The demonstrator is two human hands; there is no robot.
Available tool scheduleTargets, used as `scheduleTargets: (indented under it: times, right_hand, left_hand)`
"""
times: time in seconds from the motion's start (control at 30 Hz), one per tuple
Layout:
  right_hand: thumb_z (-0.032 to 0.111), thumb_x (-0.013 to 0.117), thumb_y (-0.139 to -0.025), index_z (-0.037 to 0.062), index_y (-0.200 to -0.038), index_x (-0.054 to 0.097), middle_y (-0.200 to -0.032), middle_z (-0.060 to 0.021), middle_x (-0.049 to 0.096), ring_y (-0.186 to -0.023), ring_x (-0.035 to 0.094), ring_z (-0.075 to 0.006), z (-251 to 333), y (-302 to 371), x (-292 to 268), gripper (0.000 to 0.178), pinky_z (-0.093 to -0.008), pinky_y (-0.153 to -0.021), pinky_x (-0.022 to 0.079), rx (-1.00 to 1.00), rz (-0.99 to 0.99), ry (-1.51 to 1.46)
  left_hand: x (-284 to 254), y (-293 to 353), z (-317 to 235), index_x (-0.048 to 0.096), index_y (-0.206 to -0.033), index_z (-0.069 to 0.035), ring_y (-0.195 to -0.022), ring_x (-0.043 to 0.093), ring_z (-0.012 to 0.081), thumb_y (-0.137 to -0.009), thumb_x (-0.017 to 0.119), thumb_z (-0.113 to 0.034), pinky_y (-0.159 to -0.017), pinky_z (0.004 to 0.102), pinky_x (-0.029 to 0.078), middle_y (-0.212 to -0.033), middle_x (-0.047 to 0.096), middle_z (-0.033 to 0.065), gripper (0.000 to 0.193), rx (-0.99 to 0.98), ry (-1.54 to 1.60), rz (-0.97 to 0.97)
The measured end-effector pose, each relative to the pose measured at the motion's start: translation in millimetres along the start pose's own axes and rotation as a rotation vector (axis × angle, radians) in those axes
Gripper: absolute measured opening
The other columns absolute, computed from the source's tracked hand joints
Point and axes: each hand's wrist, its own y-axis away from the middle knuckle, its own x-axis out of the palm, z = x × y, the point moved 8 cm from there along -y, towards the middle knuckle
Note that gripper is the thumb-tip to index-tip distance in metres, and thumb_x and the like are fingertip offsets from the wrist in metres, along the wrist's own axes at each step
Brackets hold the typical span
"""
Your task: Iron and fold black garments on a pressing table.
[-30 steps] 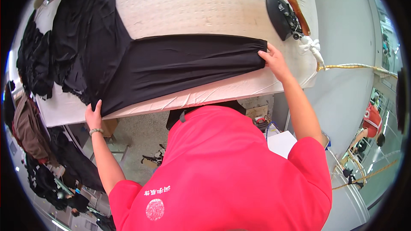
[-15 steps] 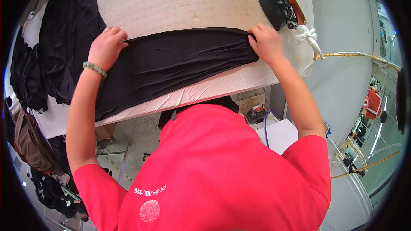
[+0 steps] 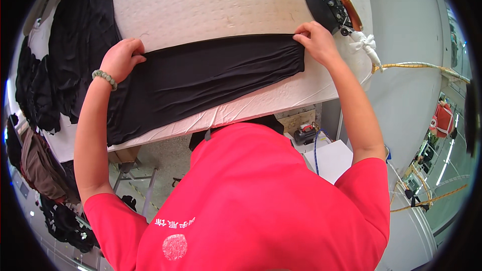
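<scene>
A long black garment piece [image 3: 211,73], a leg or a sleeve, lies flat across the padded white table [image 3: 201,5]. Its right end is gathered at the cuff, and shallow wrinkles run along its length. My left hand [image 3: 122,60], with a beaded bracelet at the wrist, pinches the far edge near the wide left part. At the far corner of the gathered cuff, my right hand [image 3: 317,41] grips the cloth between thumb and fingers. The far edge runs nearly straight between both hands. More black cloth [image 3: 83,35] spreads over the table at the left.
A black iron [image 3: 324,5] with a wooden handle [image 3: 344,0] rests at the table's far right, just beyond my right hand. From it a white-wrapped hose [image 3: 365,45] leads off right. Dark garments [image 3: 42,170] hang at the left. Below the table stands a small motor [image 3: 304,134].
Both hands stay on the cloth; the left has shifted slightly left and toward me. My right hand's grip has moved to the cuff's corner, and the far edge looks straighter.
</scene>
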Motion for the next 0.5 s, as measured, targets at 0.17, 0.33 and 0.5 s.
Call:
scheduleTargets:
  times: [0.17,0.33,0.5]
  right_hand:
    - [0.024,0.076,-0.086,0.0064,-0.094,0.075,-0.091,-0.0113,0.066,-0.087,0.067,-0.0275,-3.8,-7.7,-4.4,0.020,-0.0389,-0.079,0.052,-0.010,-0.055,0.009]
    - [0.027,0.076,-0.086,0.0062,-0.093,0.075,-0.090,-0.0129,0.069,-0.087,0.069,-0.0283,-7.4,-15.8,-6.3,0.022,-0.0394,-0.079,0.052,0.055,-0.034,0.045]
    - [0.032,0.076,-0.086,0.0069,-0.093,0.075,-0.089,-0.0138,0.073,-0.086,0.070,-0.0292,-8.6,-22.4,-11.3,0.027,-0.0404,-0.078,0.053,0.155,0.004,0.090]
  left_hand:
    - [7.3,-0.8,17.4,0.068,-0.091,-0.003,-0.092,0.065,0.0315,-0.085,0.075,-0.016,-0.080,0.0389,0.051,-0.092,0.066,0.0114,0.016,-0.019,0.122,0.046]
    - [7.8,1.9,23.1,0.070,-0.089,-0.003,-0.090,0.065,0.0318,-0.087,0.075,-0.019,-0.081,0.0392,0.051,-0.091,0.066,0.0122,0.017,-0.114,0.150,-0.071]
    - [12.3,1.3,27.8,0.069,-0.087,-0.003,-0.089,0.065,0.0315,-0.088,0.075,-0.021,-0.078,0.0405,0.051,-0.091,0.066,0.0123,0.019,-0.187,0.138,-0.164]
